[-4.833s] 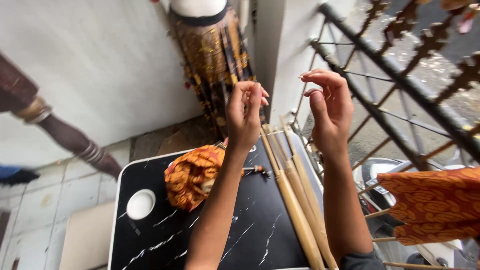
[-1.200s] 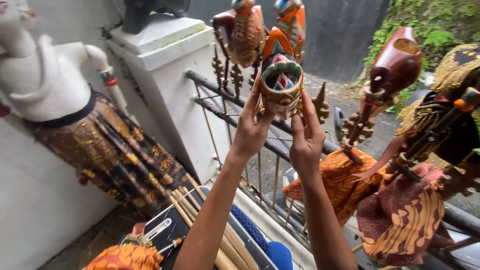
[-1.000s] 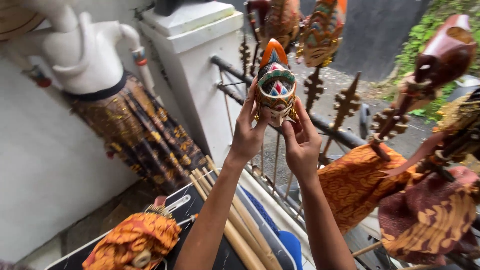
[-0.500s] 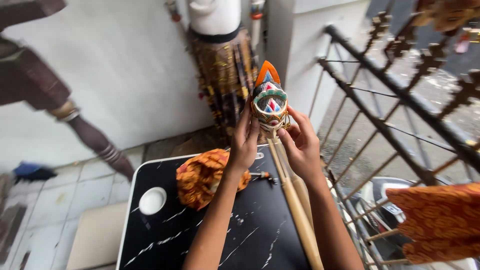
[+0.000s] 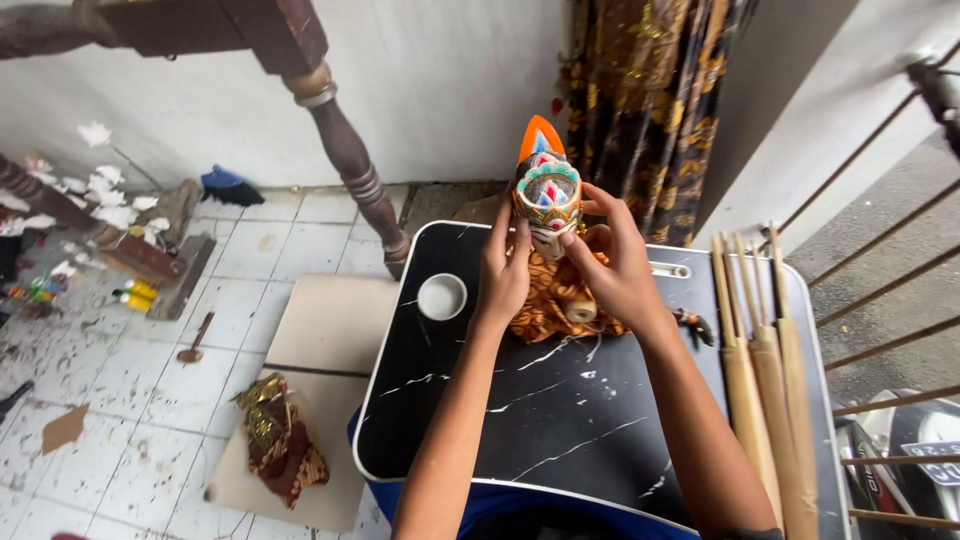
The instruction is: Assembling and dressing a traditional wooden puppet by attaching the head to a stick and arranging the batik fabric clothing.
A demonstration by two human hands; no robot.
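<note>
Gripping a painted wooden puppet head (image 5: 547, 195) from both sides, the left hand (image 5: 503, 270) and right hand (image 5: 612, 262) hold it above the black marbled desk (image 5: 560, 400), over orange batik cloth (image 5: 552, 300); bamboo rods (image 5: 765, 370) lie right of it.

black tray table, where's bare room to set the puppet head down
Free: the black tray table near edge, between the forearms and left of the wooden rods. Crowded: the far part, with the white dish, orange batik cloth and both hands around the puppet head.
</note>
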